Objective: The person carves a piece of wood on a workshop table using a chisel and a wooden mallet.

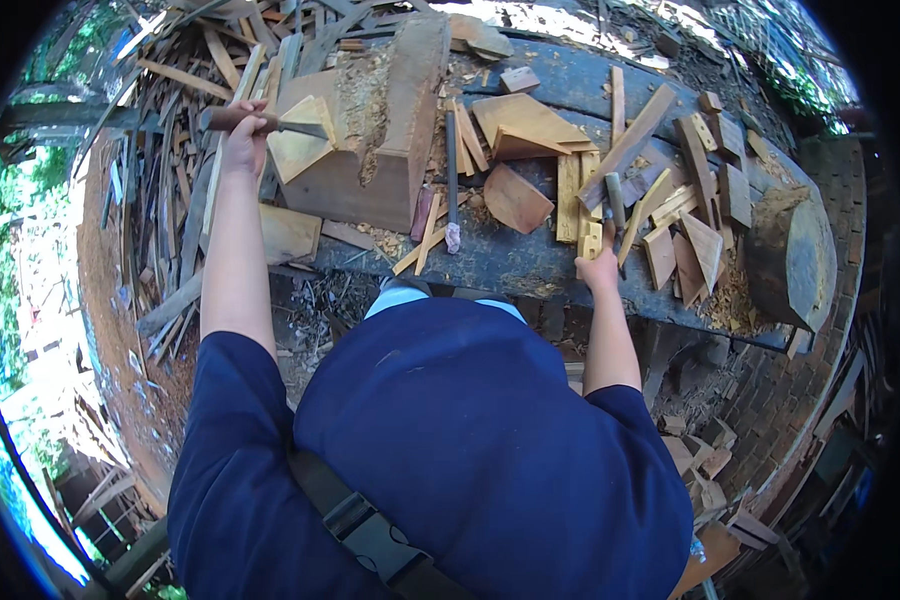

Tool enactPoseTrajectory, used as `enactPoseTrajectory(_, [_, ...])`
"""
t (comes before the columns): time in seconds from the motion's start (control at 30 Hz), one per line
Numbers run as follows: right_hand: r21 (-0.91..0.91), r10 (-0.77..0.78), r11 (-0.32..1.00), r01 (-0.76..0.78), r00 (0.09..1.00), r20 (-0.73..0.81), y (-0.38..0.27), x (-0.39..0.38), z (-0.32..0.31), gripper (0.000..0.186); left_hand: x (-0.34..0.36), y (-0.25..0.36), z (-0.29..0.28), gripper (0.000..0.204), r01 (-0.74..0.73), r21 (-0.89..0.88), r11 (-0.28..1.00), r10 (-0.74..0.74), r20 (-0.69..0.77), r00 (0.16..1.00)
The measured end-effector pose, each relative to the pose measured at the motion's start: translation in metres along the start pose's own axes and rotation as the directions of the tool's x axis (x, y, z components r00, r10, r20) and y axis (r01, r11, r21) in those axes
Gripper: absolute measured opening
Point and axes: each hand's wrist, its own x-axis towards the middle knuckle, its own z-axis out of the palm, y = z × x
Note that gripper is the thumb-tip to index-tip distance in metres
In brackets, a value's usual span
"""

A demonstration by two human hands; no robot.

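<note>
My left hand (243, 139) is closed round the wooden handle of a chisel (298, 127). The metal blade points right, over pale wedge-shaped boards (300, 150) leaning by a large wooden block (355, 190) with a rough, chipped groove. My right hand (598, 271) lies at the bench's near edge, its fingers closed round the lower end of what looks like a hammer (616, 200). That tool's grey head points away from me, and its handle is partly hidden. Close beside these fingers is a yellow wood block with holes (590, 241).
The dark workbench (510, 265) carries many offcuts, a dark rod (452, 160) and a rounded wood piece (517, 198). A thick log chunk (792, 255) stands at its right end. Scrap wood (175, 150) is heaped at the left. More offcuts (705, 465) lie below the bench.
</note>
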Motion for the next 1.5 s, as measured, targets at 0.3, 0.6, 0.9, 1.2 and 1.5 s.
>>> enactPoseTrajectory(0.3, [0.634,0.015,0.754,-0.170,0.970,0.243,0.017,-0.011,-0.036,0.024,0.003,0.002,-0.004,0.031,-0.009,0.075,0.997,0.008,0.003,1.000])
enactPoseTrajectory(0.6, [0.815,-0.275,0.046,-0.577,0.777,0.566,0.034,-0.026,-0.025,0.050,0.006,-0.004,0.008,0.031,0.007,0.022,1.000,-0.007,0.005,1.000])
enactPoseTrajectory(0.9, [0.729,-0.013,0.621,-0.287,0.927,0.376,0.013,-0.033,0.011,0.040,0.008,-0.005,0.014,0.030,-0.015,0.034,0.999,0.016,-0.013,1.000])
enactPoseTrajectory(1.2, [0.176,0.115,0.980,-0.095,0.988,-0.106,0.020,-0.036,0.010,0.050,0.006,-0.007,0.001,0.032,-0.019,0.011,1.000,0.019,-0.023,1.000])
enactPoseTrajectory(1.5, [-0.001,0.060,0.998,-0.060,0.996,0.066,0.018,-0.027,0.001,0.045,0.004,-0.004,0.008,0.032,-0.034,0.008,0.999,0.034,-0.027,0.999])
